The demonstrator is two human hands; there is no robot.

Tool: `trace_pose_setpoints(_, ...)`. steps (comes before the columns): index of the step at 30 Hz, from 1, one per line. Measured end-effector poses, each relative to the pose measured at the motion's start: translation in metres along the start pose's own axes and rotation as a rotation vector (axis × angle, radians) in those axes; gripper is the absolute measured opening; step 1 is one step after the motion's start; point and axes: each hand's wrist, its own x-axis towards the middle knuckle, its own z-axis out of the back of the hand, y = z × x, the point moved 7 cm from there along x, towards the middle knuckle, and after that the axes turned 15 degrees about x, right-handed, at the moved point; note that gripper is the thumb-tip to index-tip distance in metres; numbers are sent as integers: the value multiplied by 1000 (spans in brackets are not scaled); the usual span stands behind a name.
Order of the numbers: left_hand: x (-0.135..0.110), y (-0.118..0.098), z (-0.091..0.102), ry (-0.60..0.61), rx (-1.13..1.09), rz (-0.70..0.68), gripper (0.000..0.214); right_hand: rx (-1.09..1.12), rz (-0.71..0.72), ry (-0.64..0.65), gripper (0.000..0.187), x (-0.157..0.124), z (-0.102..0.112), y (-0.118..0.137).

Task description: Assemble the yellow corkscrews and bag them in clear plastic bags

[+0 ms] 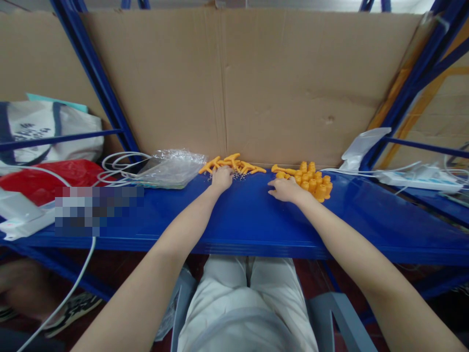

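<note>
My left hand (pixel 222 179) reaches to the back of the blue table, its fingers bent down among small metal bits (pixel 240 176) that look like screws. What its fingertips hold, if anything, is hidden. Around it lie orange branched plastic pieces (pixel 231 159). My right hand (pixel 285 189) is farther right, fingers stretched out and apart, at the left edge of a group of orange hollow cylinders (pixel 312 185) standing upright. Behind that hand lies a long orange rod-like piece (pixel 286 169), close to the cylinders.
A cardboard sheet (pixel 286 88) walls off the back of the blue table (pixel 252 225). Left are a clear plastic bag (pixel 176 168), coiled white cable (pixel 120 164) and a red bag (pixel 54 178). A white power strip (pixel 421 180) lies right. Another person's leg (pixel 25 288) shows below left.
</note>
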Motion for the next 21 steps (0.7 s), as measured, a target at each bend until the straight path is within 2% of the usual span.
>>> trace_pose_setpoints(5,-1,-4,7,-10,1,-9,32,-109,-50,-75,41,-4,7,3)
trace_pose_setpoints(11,-6,-35,9,18,-37,-293,35,-79,-117,38,46,-3,-1,-1)
trace_pose_setpoints(14,-10,-46,5,64,-14,-373,37,-53,-111,48,47,-2,-2,-2)
trace_pose_setpoints(18,-11,-44,-2,137,45,-331,38,-23,-41,43,44,-2,-2,3)
trace_pose_setpoints(21,-10,-39,-4,140,53,-267,38,-1,63,30,39,-2,-2,10)
